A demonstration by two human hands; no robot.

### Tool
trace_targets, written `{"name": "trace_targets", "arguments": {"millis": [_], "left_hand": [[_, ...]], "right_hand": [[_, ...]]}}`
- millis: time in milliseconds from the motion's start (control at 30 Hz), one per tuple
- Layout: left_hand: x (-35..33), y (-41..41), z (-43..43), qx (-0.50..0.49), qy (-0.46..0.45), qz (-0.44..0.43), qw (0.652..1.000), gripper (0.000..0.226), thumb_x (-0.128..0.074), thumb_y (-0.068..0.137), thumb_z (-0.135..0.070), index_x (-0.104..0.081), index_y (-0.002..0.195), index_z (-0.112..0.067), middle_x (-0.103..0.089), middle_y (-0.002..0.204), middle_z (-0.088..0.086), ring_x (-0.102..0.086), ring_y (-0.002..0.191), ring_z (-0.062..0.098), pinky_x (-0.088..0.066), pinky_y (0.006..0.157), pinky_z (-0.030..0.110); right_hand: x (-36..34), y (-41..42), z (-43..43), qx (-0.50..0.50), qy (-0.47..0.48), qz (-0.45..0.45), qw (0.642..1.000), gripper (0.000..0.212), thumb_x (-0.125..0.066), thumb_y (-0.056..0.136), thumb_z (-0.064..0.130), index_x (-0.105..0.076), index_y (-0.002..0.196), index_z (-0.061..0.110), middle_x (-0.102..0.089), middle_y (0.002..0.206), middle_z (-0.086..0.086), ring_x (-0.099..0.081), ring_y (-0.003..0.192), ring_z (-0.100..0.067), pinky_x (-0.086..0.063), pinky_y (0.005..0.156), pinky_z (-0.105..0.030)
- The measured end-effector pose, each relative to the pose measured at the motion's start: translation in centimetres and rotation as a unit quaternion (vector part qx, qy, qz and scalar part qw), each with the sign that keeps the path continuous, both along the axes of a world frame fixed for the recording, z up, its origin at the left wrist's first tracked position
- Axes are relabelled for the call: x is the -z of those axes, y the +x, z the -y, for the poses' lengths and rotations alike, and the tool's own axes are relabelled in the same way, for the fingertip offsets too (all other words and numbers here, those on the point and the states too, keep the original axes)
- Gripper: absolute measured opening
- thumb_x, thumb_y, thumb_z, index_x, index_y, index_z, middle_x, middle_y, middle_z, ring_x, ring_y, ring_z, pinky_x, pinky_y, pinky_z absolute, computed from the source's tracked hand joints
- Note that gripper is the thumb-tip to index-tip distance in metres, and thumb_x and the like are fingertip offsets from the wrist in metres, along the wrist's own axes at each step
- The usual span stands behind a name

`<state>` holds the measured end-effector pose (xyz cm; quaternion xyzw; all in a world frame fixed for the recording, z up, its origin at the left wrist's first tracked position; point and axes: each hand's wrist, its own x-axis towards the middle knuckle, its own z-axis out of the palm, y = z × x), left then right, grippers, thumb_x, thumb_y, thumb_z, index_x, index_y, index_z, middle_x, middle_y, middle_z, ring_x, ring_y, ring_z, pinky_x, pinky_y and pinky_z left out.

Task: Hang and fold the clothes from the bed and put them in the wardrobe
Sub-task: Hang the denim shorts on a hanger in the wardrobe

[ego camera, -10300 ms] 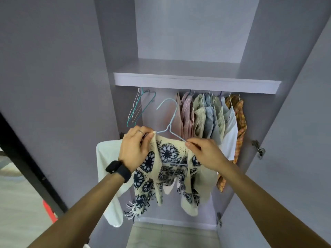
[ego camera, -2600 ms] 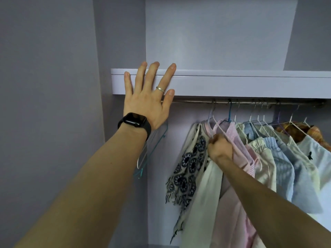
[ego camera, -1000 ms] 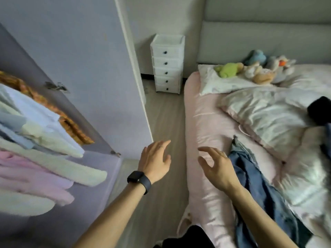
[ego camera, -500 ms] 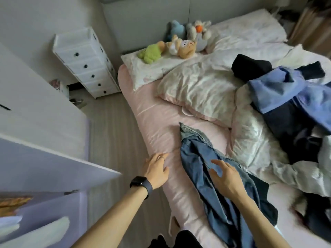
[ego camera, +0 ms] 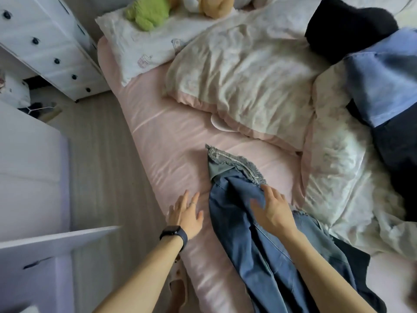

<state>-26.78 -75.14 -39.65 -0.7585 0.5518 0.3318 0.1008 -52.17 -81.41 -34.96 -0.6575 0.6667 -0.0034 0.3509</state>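
Note:
Blue jeans (ego camera: 255, 240) with a frayed hem lie stretched along the pink sheet of the bed (ego camera: 171, 159). My right hand (ego camera: 274, 211) hovers spread over the upper leg of the jeans, fingers apart, holding nothing. My left hand (ego camera: 186, 213), with a black watch on its wrist, is open over the sheet just left of the jeans. More clothes lie heaped at the right: a light blue garment (ego camera: 381, 84), a black one (ego camera: 347, 26) and a dark navy one (ego camera: 399, 154). The wardrobe door (ego camera: 47, 256) shows at the lower left.
A crumpled floral duvet (ego camera: 252, 86) covers the middle of the bed. A pillow (ego camera: 144, 41) with a green plush toy (ego camera: 149, 12) lies at the head. A white drawer unit (ego camera: 49, 48) stands on the wooden floor (ego camera: 99, 172) beside the bed.
I turned from the wardrobe, where I left the patterned top hanging, to the bed. Both hands have come down and forward to the jeans.

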Motion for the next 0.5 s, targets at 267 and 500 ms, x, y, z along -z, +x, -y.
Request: {"name": "trace_targets", "arguments": {"millis": [267, 500], "left_hand": [[7.3, 0.6, 0.2, 0.053, 0.049, -0.02, 0.997, 0.071, -0.038, 0.097, -0.054, 0.002, 0.155, -0.046, 0.013, 0.166, -0.013, -0.001, 0.154, 0.018, -0.023, 0.12, 0.049], [-4.0, 0.8, 3.9, -0.211, 0.04, -0.27, 0.939, 0.051, -0.046, 0.09, -0.073, -0.063, 0.121, -0.036, -0.065, 0.123, -0.015, -0.059, 0.116, 0.01, -0.039, 0.087, 0.023]], "right_hand": [[8.1, 1.4, 1.6, 0.025, -0.061, -0.104, 0.992, 0.033, -0.061, 0.096, 0.032, -0.06, 0.126, 0.018, -0.059, 0.121, -0.012, -0.048, 0.114, -0.038, -0.044, 0.09, -0.05], [1.0, 2.8, -3.6, 0.004, -0.131, 0.036, 0.991, 0.026, -0.068, 0.087, 0.003, -0.07, 0.11, 0.015, -0.061, 0.099, -0.007, -0.056, 0.092, -0.036, -0.048, 0.075, -0.04]]}}
